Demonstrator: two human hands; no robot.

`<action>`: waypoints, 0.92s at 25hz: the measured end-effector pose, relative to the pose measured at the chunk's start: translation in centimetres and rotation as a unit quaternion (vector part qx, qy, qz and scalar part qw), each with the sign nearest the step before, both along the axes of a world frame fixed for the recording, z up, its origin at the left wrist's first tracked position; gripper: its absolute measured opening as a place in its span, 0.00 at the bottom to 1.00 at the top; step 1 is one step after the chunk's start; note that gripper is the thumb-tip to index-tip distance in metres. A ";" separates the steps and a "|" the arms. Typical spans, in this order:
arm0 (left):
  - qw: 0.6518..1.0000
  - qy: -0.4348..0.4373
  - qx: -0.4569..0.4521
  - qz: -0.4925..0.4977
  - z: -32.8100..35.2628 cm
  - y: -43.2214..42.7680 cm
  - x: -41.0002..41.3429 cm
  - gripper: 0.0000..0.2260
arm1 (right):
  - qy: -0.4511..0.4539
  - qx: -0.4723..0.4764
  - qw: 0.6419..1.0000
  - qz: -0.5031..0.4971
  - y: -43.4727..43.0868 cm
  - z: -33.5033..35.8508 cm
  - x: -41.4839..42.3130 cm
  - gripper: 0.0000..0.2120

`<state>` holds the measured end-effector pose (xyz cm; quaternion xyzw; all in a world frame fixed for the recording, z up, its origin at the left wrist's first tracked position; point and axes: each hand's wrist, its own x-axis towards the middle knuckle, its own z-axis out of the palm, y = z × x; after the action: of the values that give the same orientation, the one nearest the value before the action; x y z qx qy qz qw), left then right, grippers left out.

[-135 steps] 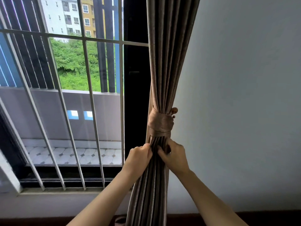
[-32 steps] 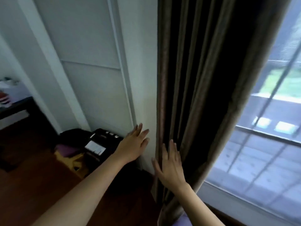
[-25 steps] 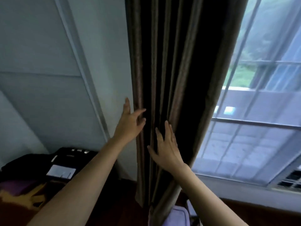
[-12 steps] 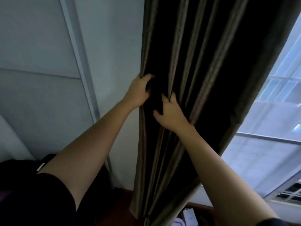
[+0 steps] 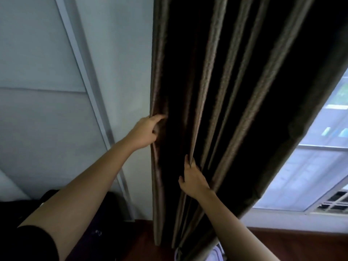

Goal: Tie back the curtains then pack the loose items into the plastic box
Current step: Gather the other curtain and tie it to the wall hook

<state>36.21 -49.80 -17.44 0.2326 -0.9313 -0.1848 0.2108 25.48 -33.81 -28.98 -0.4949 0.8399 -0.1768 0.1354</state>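
**Curtain gripped by both hands, not yet tied**

Curtain (image 5: pixel 226 91) hangs loose in dark vertical folds between the pale wall (image 5: pixel 116 53) and the window (image 5: pixel 310 176). Left hand (image 5: pixel 146 131) curls its fingers round the fabric's outer edge beside the wall. Right hand (image 5: pixel 192 178) pinches an inner fold lower down. A second ago both hands lay flat and open on the cloth; half a second ago they gripped close together. Now they stand apart, which suggests the folds are being bunched. No tie-back shows, so tying probably lies ahead and packing has not begun.
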 end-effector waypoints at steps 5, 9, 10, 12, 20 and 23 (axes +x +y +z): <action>0.998 -0.013 -0.015 -0.061 -0.2 1.4 0.6 0.32 | 0.004 0.032 0.998 0.048 -0.7 -1.2 1.4 0.38; 0.997 -0.025 0.001 -0.073 0.1 2.7 0.6 0.29 | 0.011 0.063 0.993 0.095 -0.9 -1.6 2.5 0.36; 0.997 -0.025 0.003 -0.074 0.2 3.1 0.6 0.28 | 0.014 0.073 0.992 0.101 -0.9 -1.6 2.9 0.35; 0.997 -0.025 0.010 -0.075 0.2 3.6 0.9 0.25 | 0.016 0.083 0.990 0.110 -0.8 -1.6 3.5 0.33; 0.996 -0.058 -0.065 -0.010 0.3 6.2 0.8 0.10 | 0.003 0.100 0.987 0.127 -0.6 -1.6 5.9 0.32; 0.996 -0.038 -0.080 -0.015 0.4 5.8 2.0 0.09 | -0.022 0.081 0.983 0.164 0.2 -0.1 4.5 0.25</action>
<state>38.16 -44.04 -17.06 0.2080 -0.9539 -0.1041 0.1898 30.02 -33.60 -29.06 -0.6092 0.7557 -0.0945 0.2209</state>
